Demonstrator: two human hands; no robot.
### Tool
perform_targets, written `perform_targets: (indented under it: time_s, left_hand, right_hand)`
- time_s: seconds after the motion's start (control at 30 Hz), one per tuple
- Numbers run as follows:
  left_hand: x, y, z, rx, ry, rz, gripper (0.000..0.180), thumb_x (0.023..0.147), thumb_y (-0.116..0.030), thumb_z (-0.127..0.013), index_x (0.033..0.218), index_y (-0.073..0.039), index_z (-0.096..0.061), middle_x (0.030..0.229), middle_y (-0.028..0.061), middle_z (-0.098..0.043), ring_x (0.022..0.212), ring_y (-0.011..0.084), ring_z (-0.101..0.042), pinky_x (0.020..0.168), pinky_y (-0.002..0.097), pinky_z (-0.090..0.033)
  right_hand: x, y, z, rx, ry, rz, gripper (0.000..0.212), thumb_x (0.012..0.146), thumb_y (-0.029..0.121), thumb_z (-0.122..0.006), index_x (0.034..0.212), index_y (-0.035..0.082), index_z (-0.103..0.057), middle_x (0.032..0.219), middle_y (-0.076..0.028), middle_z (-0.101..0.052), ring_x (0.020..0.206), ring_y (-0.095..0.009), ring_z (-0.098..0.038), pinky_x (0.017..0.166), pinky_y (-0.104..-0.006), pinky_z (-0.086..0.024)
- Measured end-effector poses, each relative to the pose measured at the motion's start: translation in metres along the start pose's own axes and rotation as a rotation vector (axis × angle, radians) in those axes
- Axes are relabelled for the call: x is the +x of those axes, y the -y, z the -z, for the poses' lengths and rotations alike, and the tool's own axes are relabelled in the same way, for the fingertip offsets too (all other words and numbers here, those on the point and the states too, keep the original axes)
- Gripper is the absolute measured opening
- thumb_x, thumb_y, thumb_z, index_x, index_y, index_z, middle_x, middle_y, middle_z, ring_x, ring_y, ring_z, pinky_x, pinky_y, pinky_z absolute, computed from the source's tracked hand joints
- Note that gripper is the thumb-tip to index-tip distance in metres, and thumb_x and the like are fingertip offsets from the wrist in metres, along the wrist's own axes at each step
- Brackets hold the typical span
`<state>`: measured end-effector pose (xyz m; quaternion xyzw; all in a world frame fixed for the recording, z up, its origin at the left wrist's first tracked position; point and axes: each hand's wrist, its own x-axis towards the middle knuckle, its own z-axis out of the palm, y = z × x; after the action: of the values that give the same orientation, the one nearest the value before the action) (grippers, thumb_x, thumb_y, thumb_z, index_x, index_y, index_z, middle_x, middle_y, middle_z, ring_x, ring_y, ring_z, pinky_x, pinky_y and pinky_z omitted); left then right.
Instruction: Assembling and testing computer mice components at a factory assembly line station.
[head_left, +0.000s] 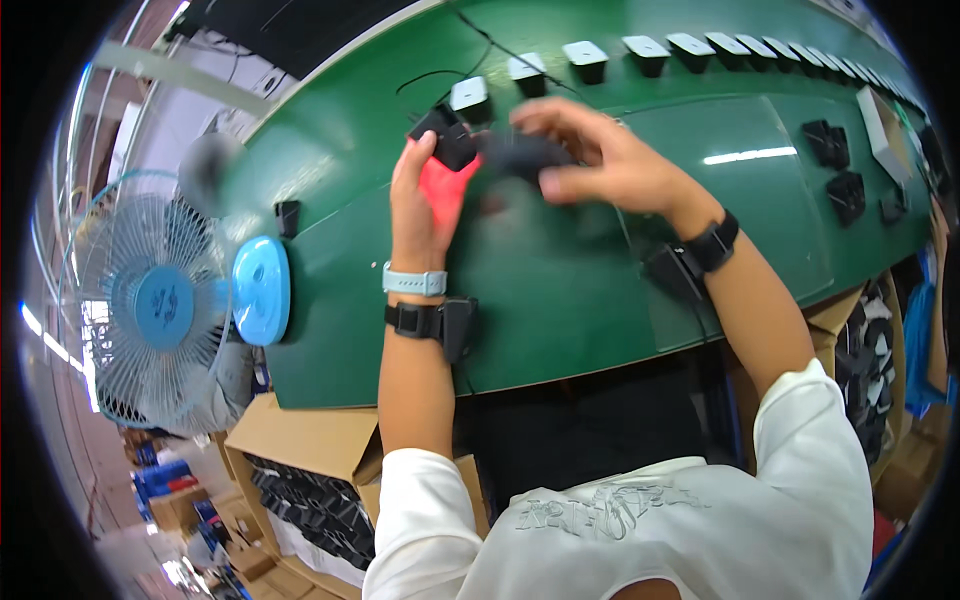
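Note:
My left hand (pixel 425 205) is closed around a small black box-shaped housing (pixel 450 138), held up over the green table. A bright red glow falls on the palm just under the housing. Close beside it on the right, my right hand (pixel 615 165) grips a dark object (pixel 525 157) smeared by motion; its kind does not show. The two held things are almost touching, and I cannot tell whether they are in contact. Beyond my hands stands a long row of black blocks with white tops (pixel 470 93), curving off to the far right.
A blue fan (pixel 165 305) on a blue base (pixel 262 295) stands at the left, near a small black piece (pixel 287 218). Black parts (pixel 828 143) lie at the right beside a pale tray (pixel 882 135). Cardboard boxes of black parts (pixel 310 435) sit below the table's front edge. A cable (pixel 490 40) crosses the back.

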<state>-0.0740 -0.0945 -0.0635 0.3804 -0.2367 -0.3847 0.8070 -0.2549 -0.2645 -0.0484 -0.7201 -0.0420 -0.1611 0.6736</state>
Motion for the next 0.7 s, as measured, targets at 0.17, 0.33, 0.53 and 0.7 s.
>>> perform_targets:
  time_s: [0.17, 0.33, 0.53, 0.7]
  left_hand:
    - [-0.012, 0.009, -0.014, 0.319, -0.025, -0.062, 0.048, 0.091, -0.001, -0.072, 0.134, 0.006, -0.05, 0.119, 0.0139, -0.066, 0.105, 0.0238, -0.068, 0.094, 0.0385, -0.056]
    - [-0.013, 0.009, -0.018, 0.338, 0.08, 0.003, 0.063, 0.082, 0.004, -0.079, 0.137, 0.001, -0.048, 0.121, 0.0127, -0.066, 0.108, 0.022, -0.067, 0.093, 0.038, -0.056]
    - [-0.014, 0.01, -0.021, 0.235, 0.167, 0.043, 0.064, 0.086, 0.002, -0.075, 0.142, 0.001, -0.044, 0.135, 0.0174, -0.059, 0.124, 0.029, -0.06, 0.107, 0.0431, -0.05]
    - [-0.002, -0.001, -0.008, -0.235, 0.03, 0.168, 0.062, 0.084, 0.006, -0.059, 0.144, 0.003, -0.043, 0.142, 0.0227, -0.054, 0.13, 0.0354, -0.055, 0.114, 0.047, -0.042]
  right_hand:
    - [0.013, -0.011, -0.015, 0.153, -0.326, 0.052, 0.07, 0.091, 0.017, -0.079, 0.148, 0.004, -0.04, 0.137, -0.011, -0.054, 0.126, -0.02, -0.054, 0.105, -0.0354, -0.048]
    - [0.007, -0.005, -0.019, -0.013, -0.365, 0.061, 0.08, 0.081, 0.02, -0.088, 0.145, 0.007, -0.043, 0.132, -0.01, -0.054, 0.119, -0.021, -0.057, 0.102, -0.0372, -0.052]
    - [0.002, 0.0, -0.028, -0.249, -0.378, 0.229, 0.082, 0.076, 0.023, -0.091, 0.142, 0.01, -0.046, 0.128, -0.008, -0.058, 0.119, -0.021, -0.058, 0.101, -0.0383, -0.049]
    - [0.0, 0.004, -0.015, -0.225, -0.148, 0.238, 0.065, 0.069, 0.012, -0.084, 0.13, 0.01, -0.059, 0.124, -0.008, -0.061, 0.116, -0.025, -0.059, 0.101, -0.0393, -0.047]
